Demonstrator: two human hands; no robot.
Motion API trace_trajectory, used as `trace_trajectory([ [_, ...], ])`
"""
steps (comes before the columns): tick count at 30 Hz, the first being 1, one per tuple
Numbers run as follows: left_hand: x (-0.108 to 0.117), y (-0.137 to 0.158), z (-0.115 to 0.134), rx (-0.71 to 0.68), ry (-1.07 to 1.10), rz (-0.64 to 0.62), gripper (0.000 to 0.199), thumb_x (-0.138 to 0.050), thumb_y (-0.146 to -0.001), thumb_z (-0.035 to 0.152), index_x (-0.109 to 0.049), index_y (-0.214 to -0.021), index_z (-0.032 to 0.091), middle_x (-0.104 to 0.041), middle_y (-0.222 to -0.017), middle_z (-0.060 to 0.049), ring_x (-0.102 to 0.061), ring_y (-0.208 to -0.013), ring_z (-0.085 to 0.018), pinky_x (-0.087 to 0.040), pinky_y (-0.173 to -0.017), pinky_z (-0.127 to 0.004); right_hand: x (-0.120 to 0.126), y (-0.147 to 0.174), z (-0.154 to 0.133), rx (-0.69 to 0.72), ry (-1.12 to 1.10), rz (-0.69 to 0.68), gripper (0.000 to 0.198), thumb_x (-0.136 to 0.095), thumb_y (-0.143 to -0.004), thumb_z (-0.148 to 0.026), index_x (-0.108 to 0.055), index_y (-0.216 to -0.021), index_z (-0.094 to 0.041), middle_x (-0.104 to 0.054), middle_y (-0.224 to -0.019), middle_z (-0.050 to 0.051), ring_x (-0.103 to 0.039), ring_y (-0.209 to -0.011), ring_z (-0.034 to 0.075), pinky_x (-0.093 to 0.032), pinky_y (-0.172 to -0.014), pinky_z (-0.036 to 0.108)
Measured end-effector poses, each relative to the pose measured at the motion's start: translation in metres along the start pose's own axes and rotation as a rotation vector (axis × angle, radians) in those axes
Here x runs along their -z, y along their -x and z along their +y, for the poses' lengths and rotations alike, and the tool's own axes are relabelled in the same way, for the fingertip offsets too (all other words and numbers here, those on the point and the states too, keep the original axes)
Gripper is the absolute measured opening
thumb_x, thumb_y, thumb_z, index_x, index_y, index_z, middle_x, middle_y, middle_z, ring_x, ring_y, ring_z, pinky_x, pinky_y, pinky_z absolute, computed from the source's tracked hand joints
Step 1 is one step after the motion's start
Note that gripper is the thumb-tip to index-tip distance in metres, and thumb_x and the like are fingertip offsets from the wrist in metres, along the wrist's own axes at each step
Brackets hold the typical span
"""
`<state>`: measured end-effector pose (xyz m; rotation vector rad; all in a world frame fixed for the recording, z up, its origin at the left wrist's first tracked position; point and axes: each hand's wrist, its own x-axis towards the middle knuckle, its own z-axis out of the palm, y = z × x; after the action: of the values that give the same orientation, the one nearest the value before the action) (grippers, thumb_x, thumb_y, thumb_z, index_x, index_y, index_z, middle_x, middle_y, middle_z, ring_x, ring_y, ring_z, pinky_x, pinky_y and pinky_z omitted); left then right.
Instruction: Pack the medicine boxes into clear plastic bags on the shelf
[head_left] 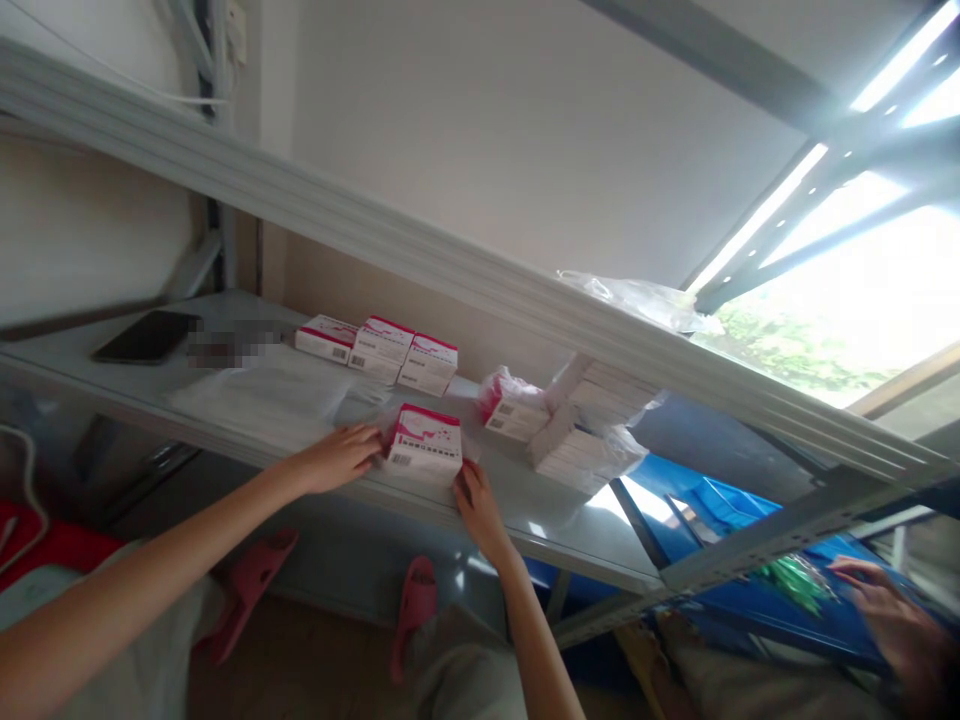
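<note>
A small stack of white and pink cartons (426,455) sits near the front edge of the grey shelf, with clear plastic film showing at its sides. My left hand (345,458) is at the stack's left side, its fingertips against the film and the cartons. On the opposite side my right hand (478,505) has curled fingers at the lower right corner. The stack is held between both hands; the exact finger grip is partly hidden. Flat clear plastic bags (262,400) lie to the left of my left hand.
Behind stand more pink and white cartons (379,345). Several plastic-wrapped carton stacks (574,445) sit to the right. A dark tablet or phone (150,336) lies left. A shelf beam (450,275) crosses overhead. At right, another person's hand (877,590) is near green packets (795,580).
</note>
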<state>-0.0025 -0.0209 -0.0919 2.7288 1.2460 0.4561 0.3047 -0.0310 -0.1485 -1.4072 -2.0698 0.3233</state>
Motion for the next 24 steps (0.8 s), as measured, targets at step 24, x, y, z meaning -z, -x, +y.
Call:
trace_trajectory([
  [24,0.045,0.094,-0.102,0.161,0.068,-0.016,0.032,-0.052,-0.09,0.035,-0.062,-0.12,0.028,-0.058,-0.132,-0.004,-0.053,-0.12,-0.021,-0.036,-0.103,-0.034,0.041,-0.046,-0.039,0.128,-0.222,0.133,0.039,-0.057,-0.082,-0.042,-0.064,-0.116,-0.024,-0.054,-0.13,0.009,-0.047,-0.122,0.025,-0.041,-0.099,0.043],
])
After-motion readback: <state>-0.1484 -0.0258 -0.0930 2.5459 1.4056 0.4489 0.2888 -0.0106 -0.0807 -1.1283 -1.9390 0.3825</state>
